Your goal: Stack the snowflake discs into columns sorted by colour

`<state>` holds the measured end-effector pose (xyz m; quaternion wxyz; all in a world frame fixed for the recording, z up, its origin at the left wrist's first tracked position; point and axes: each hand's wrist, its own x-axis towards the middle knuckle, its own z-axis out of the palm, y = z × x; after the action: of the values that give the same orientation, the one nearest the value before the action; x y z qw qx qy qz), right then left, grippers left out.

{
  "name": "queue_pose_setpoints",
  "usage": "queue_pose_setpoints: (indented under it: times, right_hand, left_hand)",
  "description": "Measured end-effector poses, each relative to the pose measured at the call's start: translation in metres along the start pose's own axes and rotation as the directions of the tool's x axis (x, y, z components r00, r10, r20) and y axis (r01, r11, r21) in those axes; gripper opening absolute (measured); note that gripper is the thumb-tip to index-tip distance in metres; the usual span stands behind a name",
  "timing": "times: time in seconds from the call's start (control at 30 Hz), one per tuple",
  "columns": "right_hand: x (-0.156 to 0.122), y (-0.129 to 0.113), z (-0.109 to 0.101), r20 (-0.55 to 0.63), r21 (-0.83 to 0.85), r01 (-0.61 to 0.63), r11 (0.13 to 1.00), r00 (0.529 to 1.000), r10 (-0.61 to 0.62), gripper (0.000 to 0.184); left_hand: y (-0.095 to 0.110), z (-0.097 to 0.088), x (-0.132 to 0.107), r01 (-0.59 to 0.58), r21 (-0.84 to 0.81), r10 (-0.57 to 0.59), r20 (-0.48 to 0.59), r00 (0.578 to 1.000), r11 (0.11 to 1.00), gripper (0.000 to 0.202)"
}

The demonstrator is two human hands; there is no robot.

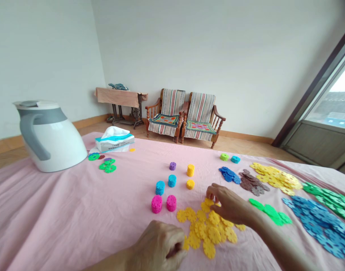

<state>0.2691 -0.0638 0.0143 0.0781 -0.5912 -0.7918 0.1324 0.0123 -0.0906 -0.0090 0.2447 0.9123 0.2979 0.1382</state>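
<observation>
A loose heap of yellow notched plastic discs [213, 234] lies on the pink cloth in front of me. My left hand [161, 244] is at the heap's near left edge with its fingers curled closed; what they hold, if anything, is hidden. My right hand [230, 203] reaches over the heap's far side, thumb and fingers apart around a yellow disc [205, 206]. Beyond the hands stand two pink disc stacks [156, 204], two light-blue stacks [160, 188], two yellow stacks [190, 170] and a small purple stack [173, 166].
At right lie piles of dark blue [229, 175], brown [253, 182], yellow [275, 177], green [270, 212] and blue discs [322, 224]. Small lime [224, 157] and teal stacks [235, 159] stand behind. At left are a white jug [56, 139], tissue box [115, 142] and green discs [108, 166].
</observation>
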Motion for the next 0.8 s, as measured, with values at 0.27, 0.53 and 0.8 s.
queue_pose_setpoints:
  times: [0.27,0.53,0.8]
  right_hand:
    - [0.013,0.005,0.007,0.017,0.053,-0.073,0.996,0.997,0.073,0.022]
    - [0.012,-0.004,0.013,-0.076,0.089,-0.078,0.993,0.993,0.085,0.022]
    - [0.025,0.004,0.015,-0.269,0.224,-0.059,0.973,0.956,0.119,0.017]
  left_hand:
    - [-0.001,0.000,0.000,0.012,0.000,-0.012,0.015,1.000,1.000,0.018]
    - [-0.002,0.000,0.000,0.010,-0.011,-0.010,0.011,1.000,1.000,0.018]
    - [-0.004,0.002,0.000,0.003,-0.018,-0.002,0.007,1.000,1.000,0.018]
